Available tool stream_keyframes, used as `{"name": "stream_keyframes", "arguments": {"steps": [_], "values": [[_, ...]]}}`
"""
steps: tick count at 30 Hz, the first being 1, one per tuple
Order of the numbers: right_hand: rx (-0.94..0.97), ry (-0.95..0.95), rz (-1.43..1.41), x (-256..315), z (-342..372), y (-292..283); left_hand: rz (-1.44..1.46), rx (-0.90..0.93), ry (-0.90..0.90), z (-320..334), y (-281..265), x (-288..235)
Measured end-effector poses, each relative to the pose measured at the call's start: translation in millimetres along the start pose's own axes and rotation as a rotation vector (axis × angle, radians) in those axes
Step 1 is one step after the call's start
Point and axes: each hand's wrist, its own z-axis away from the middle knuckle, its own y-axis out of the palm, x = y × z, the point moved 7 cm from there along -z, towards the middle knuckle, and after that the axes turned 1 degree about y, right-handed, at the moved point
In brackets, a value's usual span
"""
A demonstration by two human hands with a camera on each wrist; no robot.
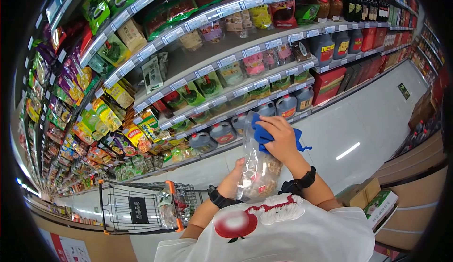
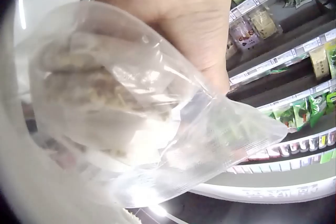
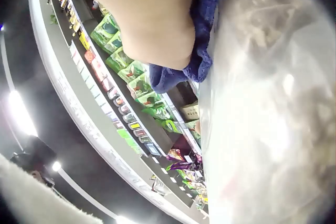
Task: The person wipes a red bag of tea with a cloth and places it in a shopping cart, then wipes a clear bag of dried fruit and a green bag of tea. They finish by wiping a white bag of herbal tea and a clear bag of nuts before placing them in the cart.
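Observation:
A clear plastic bag (image 1: 258, 177) with brownish dried contents is held before the white shirt. My left hand (image 1: 231, 179) grips its left side; in the left wrist view the palm of that hand (image 2: 181, 16) lies behind the bag (image 2: 105, 98), its fingertips hidden. My right hand (image 1: 281, 139) holds a crumpled blue cloth (image 1: 264, 137) against the bag's upper part, fingers curled over it. In the right wrist view the blue cloth (image 3: 205, 29) sticks out beside the right hand (image 3: 152, 19), and the bag (image 3: 268, 108) fills the right side.
Shelves (image 1: 203, 68) of packaged food curve around the front and left, with large jugs (image 1: 222, 132) on the bottom level. A wire shopping cart (image 1: 137, 207) with bags in it stands at lower left. Open cardboard boxes (image 1: 363, 193) are at lower right.

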Motion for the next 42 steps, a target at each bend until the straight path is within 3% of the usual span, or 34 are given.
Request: {"name": "stream_keyframes", "arguments": {"steps": [9, 17, 21, 25, 31, 37, 42], "values": [[0.063, 0.064, 0.094, -24, 8, -2, 0.083, 0.079, 0.103, -14, -18, 0], [0.219, -0.019, -0.131, -3, 9, 19, 0.015, 0.024, -0.022, 0, -6, 12], [0.196, -0.078, -0.134, 11, 5, 12, -0.015, 0.013, -0.043, 0, -12, 17], [0.242, -0.103, -0.133, 6, 8, 15, 0.047, 0.026, 0.037, -3, -12, 12], [0.382, 0.055, -0.096, -14, 8, 15, 0.230, 0.163, 0.145, -30, -25, 4], [0.351, 0.131, -0.104, -30, 15, 24, 0.178, 0.122, 0.144, -30, -34, 1], [0.301, 0.081, -0.212, -15, 16, 38, 0.036, 0.028, 0.080, -13, -17, -3]]}}
